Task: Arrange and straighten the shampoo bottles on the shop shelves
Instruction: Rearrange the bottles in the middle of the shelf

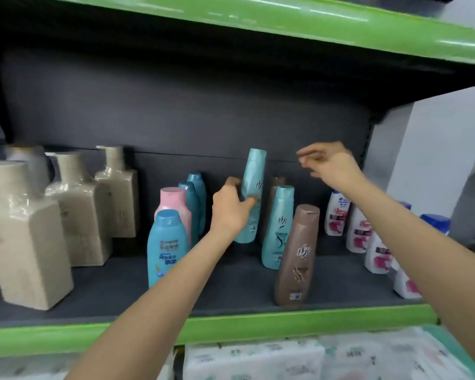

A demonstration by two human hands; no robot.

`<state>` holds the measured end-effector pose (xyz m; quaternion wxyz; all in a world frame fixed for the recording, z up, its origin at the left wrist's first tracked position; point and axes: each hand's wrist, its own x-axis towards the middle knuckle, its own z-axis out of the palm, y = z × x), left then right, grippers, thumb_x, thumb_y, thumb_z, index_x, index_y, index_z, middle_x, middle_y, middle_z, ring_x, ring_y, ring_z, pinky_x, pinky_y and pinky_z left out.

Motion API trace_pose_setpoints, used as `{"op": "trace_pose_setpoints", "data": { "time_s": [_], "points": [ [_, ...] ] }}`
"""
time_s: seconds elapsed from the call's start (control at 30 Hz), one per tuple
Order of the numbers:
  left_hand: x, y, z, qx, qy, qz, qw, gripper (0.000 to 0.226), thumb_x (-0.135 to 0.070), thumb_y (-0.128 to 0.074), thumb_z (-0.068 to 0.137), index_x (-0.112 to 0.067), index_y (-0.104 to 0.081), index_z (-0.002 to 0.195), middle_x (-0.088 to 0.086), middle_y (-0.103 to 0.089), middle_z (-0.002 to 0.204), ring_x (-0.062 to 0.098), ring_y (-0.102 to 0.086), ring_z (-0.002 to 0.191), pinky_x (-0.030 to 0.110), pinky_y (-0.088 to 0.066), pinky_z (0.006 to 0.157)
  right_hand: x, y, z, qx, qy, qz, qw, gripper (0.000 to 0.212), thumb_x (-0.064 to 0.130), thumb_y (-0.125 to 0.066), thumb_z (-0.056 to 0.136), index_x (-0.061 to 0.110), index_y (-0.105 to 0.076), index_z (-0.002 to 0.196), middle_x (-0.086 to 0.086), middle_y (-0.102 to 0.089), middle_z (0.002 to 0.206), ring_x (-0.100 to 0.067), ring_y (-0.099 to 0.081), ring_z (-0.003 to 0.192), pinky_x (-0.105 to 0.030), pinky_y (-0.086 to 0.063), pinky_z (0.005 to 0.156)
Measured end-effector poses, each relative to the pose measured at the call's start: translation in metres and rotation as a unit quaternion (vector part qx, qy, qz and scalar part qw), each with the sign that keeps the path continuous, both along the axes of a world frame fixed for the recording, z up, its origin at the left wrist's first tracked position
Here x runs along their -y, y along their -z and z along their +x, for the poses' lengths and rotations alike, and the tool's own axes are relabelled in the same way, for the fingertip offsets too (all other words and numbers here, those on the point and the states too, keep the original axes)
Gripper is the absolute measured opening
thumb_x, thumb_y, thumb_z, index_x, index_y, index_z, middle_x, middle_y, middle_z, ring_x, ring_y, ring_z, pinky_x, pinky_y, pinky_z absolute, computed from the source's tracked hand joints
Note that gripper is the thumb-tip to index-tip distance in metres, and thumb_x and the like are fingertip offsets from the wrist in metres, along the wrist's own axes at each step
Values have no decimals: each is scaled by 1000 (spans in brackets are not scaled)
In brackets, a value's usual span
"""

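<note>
Now, left hand (231, 212) clamped round tilted teal bottle (251, 196), right hand (329, 163) empty, fingers loosely spread, above shelf (231, 281)

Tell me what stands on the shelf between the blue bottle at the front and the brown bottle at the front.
In the head view, nothing stands between the blue bottle and the brown bottle: only bare dark shelf, crossed above by the left forearm.

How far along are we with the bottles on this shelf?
Partway. Done: the beige pump bottles stand upright in rows. In hand: the left hand grips a teal bottle, slightly tilted; the right hand hovers open. Left: the brown bottle leans, and the white bottles straggle.
</note>
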<state>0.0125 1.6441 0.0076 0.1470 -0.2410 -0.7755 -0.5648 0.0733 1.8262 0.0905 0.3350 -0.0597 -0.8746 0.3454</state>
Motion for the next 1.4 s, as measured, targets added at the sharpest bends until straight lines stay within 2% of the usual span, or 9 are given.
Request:
{"op": "trace_pose_setpoints", "data": {
  "time_s": [0.13, 0.27, 0.5, 0.67, 0.8, 0.9, 1.1, 1.23, 1.4],
  "points": [
    [-27, 9, -40, 51, -71, -35, 996, 35, -23, -67, 84, -15, -55, 116, 6, -66, 110, 27, -62, 100, 39, -51, 85, -22, 17, -36, 82, -25, 60, 994, 20, 14, -63, 89, 15, -68, 108, -5, -68, 110, -14, -60, 100, -33, -47, 96],
    [-39, 29, -75, 84, -93, -58, 990, 35, -19, -69, 83, -11, -56, 115, 9, -66, 112, 29, -60, 105, 34, -48, 85, -31, 28, -57, 102, -73, 117, 985, 31, 17, -64, 89, 14, -64, 120, -2, -65, 119, -16, -60, 110, -20, -39, 92],
    [-62, 52, -100, 80, -77, -1, 994, 31, -11, -68, 83, -3, -57, 110, 13, -66, 110, 26, -61, 102, 24, -41, 77, -38, 37, -80, 32, -96, 137, 985, 17, 10, -69, 83, 8, -73, 100, -1, -70, 98, -12, -64, 92, -17, -43, 87],
    [-69, 54, -108, 61, -47, -28, 997, 33, -8, -67, 83, -2, -57, 114, 13, -66, 114, 24, -60, 107, 12, -36, 76, -41, 39, -86, 20, -99, 141, 985, 14, 8, -70, 82, 8, -74, 96, 4, -67, 89, -13, -64, 90, -20, -45, 85],
    [-70, 55, -116, 59, -43, -61, 995, 36, -16, -64, 87, -11, -56, 121, 11, -64, 117, 25, -59, 108, 24, -42, 85, -41, 43, -88, 6, -93, 138, 986, 13, 4, -69, 81, 6, -73, 94, -1, -69, 93, -12, -63, 88, -2, -40, 74],
    [-70, 56, -120, 64, -44, -66, 995, 36, -19, -63, 88, -15, -56, 123, 8, -64, 119, 24, -60, 108, 25, -44, 84, -40, 45, -89, -6, -88, 137, 987, 13, 3, -69, 82, 6, -72, 94, -4, -69, 98, -14, -64, 90, -7, -41, 77],
    [-75, 50, -124, 76, -14, -52, 996, 35, -13, -64, 86, -11, -57, 121, 9, -64, 119, 22, -59, 109, 20, -42, 84, -40, 47, -88, -8, -83, 130, 988, 12, 4, -70, 80, 7, -71, 92, -6, -67, 99, -14, -63, 91, 2, -37, 72],
    [-81, 53, -124, 75, -8, -25, 997, 26, -10, -66, 84, -10, -56, 109, 7, -66, 108, 16, -59, 92, 20, -43, 78, -41, 48, -88, 4, -77, 144, 987, 15, 5, -72, 78, 11, -70, 92, -3, -65, 99, -13, -60, 91, 4, -34, 70],
    [-86, 52, -124, 78, 0, -26, 997, 24, -12, -66, 84, -11, -53, 105, 9, -65, 103, 20, -57, 89, 29, -48, 82, -40, 49, -86, 5, -78, 148, 986, 16, 6, -72, 78, 12, -69, 92, 1, -64, 99, -12, -59, 92, -12, -38, 72]
  ]
}}
